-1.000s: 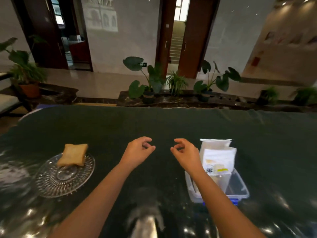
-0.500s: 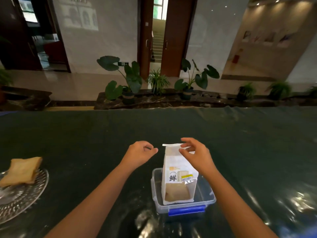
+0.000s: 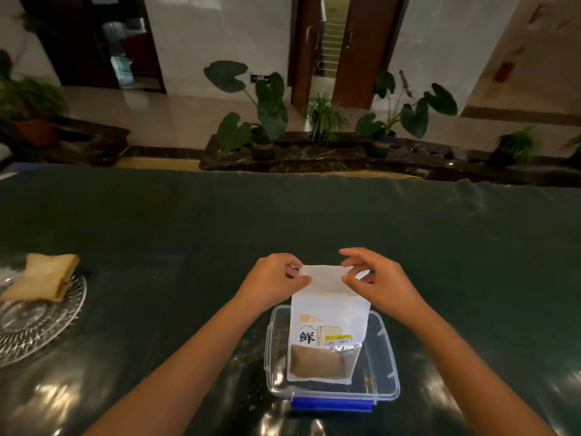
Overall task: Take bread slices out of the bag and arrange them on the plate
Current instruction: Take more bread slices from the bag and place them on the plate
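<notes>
Nearest to us, a clear plastic container (image 3: 385, 347) with a blue latch (image 3: 331, 405) on its near edge sits on the dark table (image 3: 314, 221), below and between our 2 forearms. Standing upright inside it is the white bread bag (image 3: 328, 313), printed with a black character and carrying a yellow price sticker (image 3: 338, 340); through a clear window low on its front we see brown bread.

Just above the container, both our hands meet at the bag's folded top. Our left hand (image 3: 270, 283) pinches the left corner of that top flap between thumb and fingers, closed on the bag. Our right hand (image 3: 380, 283) pinches the right corner the same way, thumb below and fingertips above, with the other fingers spread loosely. The flap stretches flat between the 2 grips, and the top looks shut.

Well to the left of our left hand, at the frame's edge, a cut-glass plate (image 3: 47, 328) rests on the table with 1 bread slice (image 3: 41, 278) lying on its far side.

Beyond our hands the table runs bare to its far edge, and past it a row of potted plants (image 3: 261, 111) stands before wooden doors (image 3: 361, 48).
</notes>
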